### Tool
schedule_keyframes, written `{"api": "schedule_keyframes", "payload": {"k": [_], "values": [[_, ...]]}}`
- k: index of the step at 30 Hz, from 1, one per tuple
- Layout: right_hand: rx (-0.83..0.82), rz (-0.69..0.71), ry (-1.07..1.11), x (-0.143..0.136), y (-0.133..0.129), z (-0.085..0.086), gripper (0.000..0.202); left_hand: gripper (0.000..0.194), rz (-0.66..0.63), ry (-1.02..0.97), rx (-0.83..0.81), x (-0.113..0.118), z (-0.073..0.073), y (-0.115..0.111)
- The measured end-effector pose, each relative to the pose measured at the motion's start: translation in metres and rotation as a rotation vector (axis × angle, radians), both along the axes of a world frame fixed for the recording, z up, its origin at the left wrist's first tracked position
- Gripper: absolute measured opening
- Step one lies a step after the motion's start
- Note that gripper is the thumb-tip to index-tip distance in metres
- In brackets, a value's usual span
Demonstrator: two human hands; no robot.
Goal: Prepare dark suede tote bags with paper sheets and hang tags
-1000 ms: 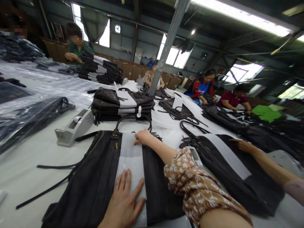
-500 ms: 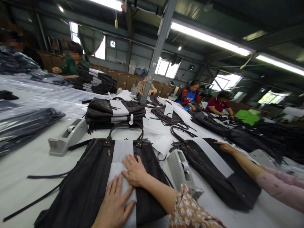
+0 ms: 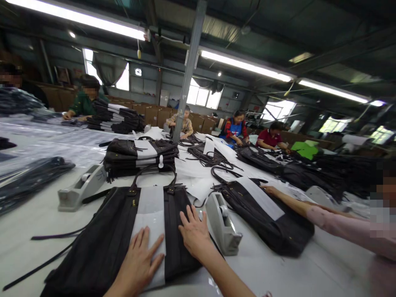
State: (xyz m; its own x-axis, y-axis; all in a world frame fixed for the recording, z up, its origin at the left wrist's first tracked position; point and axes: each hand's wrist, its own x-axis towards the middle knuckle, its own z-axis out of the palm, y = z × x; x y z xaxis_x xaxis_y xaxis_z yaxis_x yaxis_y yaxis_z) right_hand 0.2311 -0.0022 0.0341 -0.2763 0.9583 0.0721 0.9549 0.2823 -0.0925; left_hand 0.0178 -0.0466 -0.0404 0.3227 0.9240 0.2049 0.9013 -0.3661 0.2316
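A black handbag (image 3: 102, 231) lies flat before me, its two handles pointing away and thin straps trailing to the left. Down its middle runs a white paper strip (image 3: 150, 200). My left hand (image 3: 140, 258) rests on the lower part of this strip, fingers spread, holding nothing. My right hand (image 3: 195, 231) is over the bag's right side, fingers apart and empty, close to a grey tape dispenser (image 3: 221, 222). Whether its palm touches the bag I cannot tell.
Another tape dispenser (image 3: 82, 187) stands at left, beside a stack of black bags (image 3: 140, 156). On the right, a co-worker's hand (image 3: 272, 190) touches another bag (image 3: 266, 218) with a paper strip. Plastic-wrapped goods (image 3: 31, 181) lie far left. A metal post (image 3: 188, 74) rises behind the stack.
My right hand has moved right, off the paper strip toward the tape dispenser. My left hand stays on the strip. The camera view has shifted slightly.
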Motion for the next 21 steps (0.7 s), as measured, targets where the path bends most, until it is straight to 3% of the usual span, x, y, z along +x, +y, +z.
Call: {"api": "schedule_keyframes", "payload": {"k": [5, 9, 16, 21], "values": [[-0.201, -0.136, 0.205, 0.034, -0.007, -0.044, 0.052, 0.052, -0.005, 0.041, 0.011, 0.0, -0.001, -0.001], [-0.223, -0.129, 0.317, 0.036, 0.001, -0.053, 0.049, 0.051, 0.003, 0.055, 0.013, 0.0, 0.002, -0.003], [0.089, -0.237, 0.468, 0.031, -0.01, -0.056, 0.038, 0.052, 0.006, 0.084, 0.012, 0.002, 0.0, -0.004], [0.271, -0.288, 0.666, 0.023, -0.025, -0.06, 0.037, 0.056, 0.008, 0.123, 0.052, -0.004, -0.028, 0.001]]}}
